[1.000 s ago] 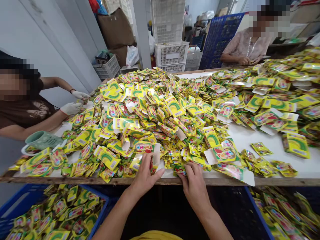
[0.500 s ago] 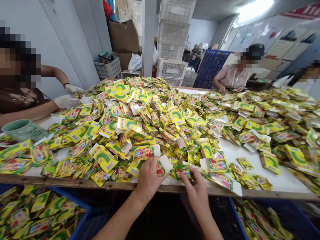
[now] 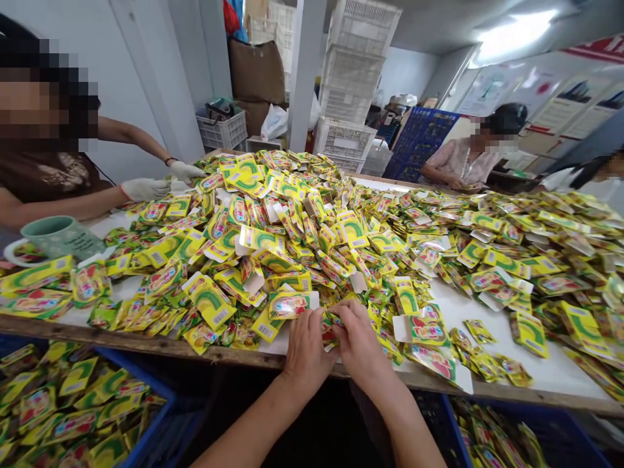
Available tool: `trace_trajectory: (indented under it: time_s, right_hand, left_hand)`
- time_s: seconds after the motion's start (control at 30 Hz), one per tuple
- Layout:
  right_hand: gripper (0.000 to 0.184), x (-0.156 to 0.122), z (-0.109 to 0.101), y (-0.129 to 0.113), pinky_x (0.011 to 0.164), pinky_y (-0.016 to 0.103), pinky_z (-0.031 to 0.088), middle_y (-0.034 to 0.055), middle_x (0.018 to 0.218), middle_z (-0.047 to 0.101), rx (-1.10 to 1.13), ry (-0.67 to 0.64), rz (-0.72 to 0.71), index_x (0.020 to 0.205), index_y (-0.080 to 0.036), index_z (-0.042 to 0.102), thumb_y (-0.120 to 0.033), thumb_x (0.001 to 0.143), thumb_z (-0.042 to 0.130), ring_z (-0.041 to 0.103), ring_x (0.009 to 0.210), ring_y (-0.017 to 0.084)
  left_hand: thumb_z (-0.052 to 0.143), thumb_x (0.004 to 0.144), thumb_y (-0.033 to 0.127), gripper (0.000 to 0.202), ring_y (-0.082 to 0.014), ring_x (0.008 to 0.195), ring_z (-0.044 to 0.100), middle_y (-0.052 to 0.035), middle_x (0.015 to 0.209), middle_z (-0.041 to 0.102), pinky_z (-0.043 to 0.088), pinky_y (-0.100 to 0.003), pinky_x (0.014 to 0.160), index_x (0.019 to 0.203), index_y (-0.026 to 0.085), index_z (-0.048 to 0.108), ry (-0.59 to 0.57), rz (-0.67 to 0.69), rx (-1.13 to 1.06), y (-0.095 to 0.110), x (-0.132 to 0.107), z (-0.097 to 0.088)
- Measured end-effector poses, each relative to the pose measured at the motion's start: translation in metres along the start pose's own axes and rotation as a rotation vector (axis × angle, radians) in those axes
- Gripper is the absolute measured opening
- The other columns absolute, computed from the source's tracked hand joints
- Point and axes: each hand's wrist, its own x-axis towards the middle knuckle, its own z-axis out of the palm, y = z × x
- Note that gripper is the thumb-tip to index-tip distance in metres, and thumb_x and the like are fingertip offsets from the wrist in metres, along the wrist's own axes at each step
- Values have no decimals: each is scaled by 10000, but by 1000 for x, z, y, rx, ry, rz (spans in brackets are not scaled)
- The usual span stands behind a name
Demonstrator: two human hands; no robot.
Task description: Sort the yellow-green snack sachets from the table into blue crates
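Observation:
At the near table edge, my left hand (image 3: 308, 350) is closed around a small yellow-and-green carton (image 3: 327, 330), mostly hidden by the fingers. My right hand (image 3: 359, 341) meets it from the right, fingers pinched on a small green packet (image 3: 334, 318) at the carton's end. Whether the packet is inside the carton is hidden. Just beyond my left fingers lies another printed carton (image 3: 292, 305) with its white flap raised. A large heap of similar cartons (image 3: 263, 244) rises behind both hands. Several small yellow packets (image 3: 480, 331) lie to the right on the white tabletop (image 3: 461, 296).
Blue crates (image 3: 166, 396) of filled-looking cartons stand below the table's wooden edge (image 3: 234, 359), left and right. A green mug (image 3: 63, 237) stands at left, near a co-worker's gloved hand (image 3: 146, 190). Other people sit across the table. White crates (image 3: 346, 140) are stacked behind.
My right hand has moved left with the packet and now touches my left hand at the carton. The view has turned slightly left. The left co-worker's gloved hands have moved apart.

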Motion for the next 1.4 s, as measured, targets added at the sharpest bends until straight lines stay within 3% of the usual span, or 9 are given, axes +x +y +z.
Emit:
trace_trajectory:
  time_s: [0.13,0.37,0.57,0.7,0.8,1.0,1.13,1.2,1.4]
  right_hand:
    - [622,4,-13,-3,923,412,490,79,1199,483,176,-74,28,1330,-274,379,-61,761,507,545,1036,202]
    - [297,-1,-12,-1,780,405,544,69,1010,550,57,128,47,987,-230,537,-195,735,689,567,931,237]
    - [263,-9,-17,-6,867,400,527,83,1119,605,62,86,-85,1103,-268,621,-176,905,474,586,1049,225]
    - [353,-8,-19,-15,897,452,497,93,1168,583,-49,10,-181,1200,-287,593,-301,849,625,551,1078,265]
    - [299,-6,-11,-20,845,426,496,89,1055,603,-134,35,-195,1153,-269,617,-266,854,614,558,983,255]
    - [154,-3,0,-13,697,284,493,28,836,591,98,121,-86,988,-233,625,-189,912,499,578,788,170]
    - [325,2,-7,-11,670,270,487,36,871,548,27,-50,-129,1192,-272,604,-175,921,454,573,777,160]
    - [320,4,-8,-11,652,263,484,41,876,556,-28,-96,-166,1170,-275,633,-175,917,467,580,757,153]
    - [104,5,4,-1,599,244,501,7,730,652,147,163,-89,850,-214,673,-188,874,575,621,641,137]
  left_hand:
    - [576,814,250,181,-197,869,565,-41,926,600,461,-317,769,973,182,523,-130,-104,-450,-5,4,-12]
    - [631,790,290,187,-166,805,592,-5,854,632,467,-257,707,920,185,547,-199,-237,-795,-18,2,-23]
    - [643,804,328,280,-222,993,604,-59,1040,664,485,-331,879,1041,182,612,-227,-208,-857,-21,1,-24]
    - [646,812,322,274,-203,958,604,-45,1011,665,478,-305,855,1045,180,623,-205,-210,-869,-21,0,-24]
    - [665,799,307,242,-188,899,598,-31,948,662,474,-287,808,996,170,631,-187,-229,-871,-21,-1,-23]
    - [690,778,257,312,-195,985,584,-37,1026,668,447,-300,884,1066,167,608,-268,-232,-1021,-24,0,-23]
    - [685,785,268,276,-191,973,581,-32,989,665,448,-298,876,1028,162,609,-276,-240,-1001,-25,1,-21]
    - [689,778,265,320,-199,1018,572,-39,1037,660,436,-311,917,1068,167,598,-273,-249,-1001,-26,1,-19]
    - [703,765,261,309,-197,976,583,-46,1028,669,441,-307,891,1041,163,606,-317,-276,-1050,-27,0,-20]
